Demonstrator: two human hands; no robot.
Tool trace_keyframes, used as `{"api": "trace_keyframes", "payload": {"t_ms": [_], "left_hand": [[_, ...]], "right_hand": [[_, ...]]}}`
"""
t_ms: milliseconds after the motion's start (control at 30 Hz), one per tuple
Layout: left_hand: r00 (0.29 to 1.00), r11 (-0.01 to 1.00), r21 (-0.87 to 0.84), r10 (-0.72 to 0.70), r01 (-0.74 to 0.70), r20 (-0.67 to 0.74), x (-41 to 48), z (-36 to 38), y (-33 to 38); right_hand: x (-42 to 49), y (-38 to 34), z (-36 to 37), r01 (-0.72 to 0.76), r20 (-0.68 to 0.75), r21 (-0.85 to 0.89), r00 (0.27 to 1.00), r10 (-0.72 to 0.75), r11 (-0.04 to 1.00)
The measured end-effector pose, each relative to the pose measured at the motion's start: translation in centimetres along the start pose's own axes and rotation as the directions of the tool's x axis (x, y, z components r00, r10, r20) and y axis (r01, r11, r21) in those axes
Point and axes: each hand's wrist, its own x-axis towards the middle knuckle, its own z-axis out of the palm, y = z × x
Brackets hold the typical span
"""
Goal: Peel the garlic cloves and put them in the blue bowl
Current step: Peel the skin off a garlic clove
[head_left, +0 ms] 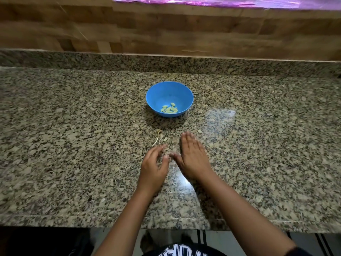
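A blue bowl [169,93] stands on the granite counter with several peeled garlic cloves [169,109] lying in its bottom. In front of it lie a dry garlic stem and bits of skin [158,138]. My right hand [193,156] is flat with straight fingers, palm down over the counter, just right of the skins. My left hand [154,166] is beside it, fingers loosely curled, fingertips near the skin scraps; I cannot tell whether it holds anything. Both hands are blurred.
The granite counter [73,145] runs wide to both sides, with a raised granite lip and a wooden wall panel [129,28] behind. Its front edge is at the bottom, above a tiled floor.
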Motion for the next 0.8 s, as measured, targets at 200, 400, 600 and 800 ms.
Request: {"api": "trace_keyframes", "payload": {"t_ms": [200, 400, 600, 800], "left_hand": [[0.994, 0.992, 0.118, 0.037, -0.049, 0.099, 0.5, 0.4, 0.0], [0.945, 0.849, 0.478, 0.070, -0.225, 0.321, 0.0, 1.5, -0.7], [0.911, 0.717, 0.640, -0.016, -0.277, 0.412, 0.0, 2.7, 0.1], [0.893, 0.738, 0.568, 0.106, -0.366, 0.437, 1.7, 6.3, 2.2]], "right_hand": [[-2.2, 0.0, -0.7, 0.162, -0.016, 0.051, 0.987, -0.162, 0.985], [-5.5, 2.3, -2.1, 0.221, -0.123, 0.168, 0.972, -0.202, 0.961], [-4.6, 3.8, -2.7, -0.024, -0.237, 0.432, 0.962, 0.139, 0.902], [-4.8, 5.6, -3.8, -0.216, 0.020, 0.920, 0.860, 0.509, 0.328]]}}
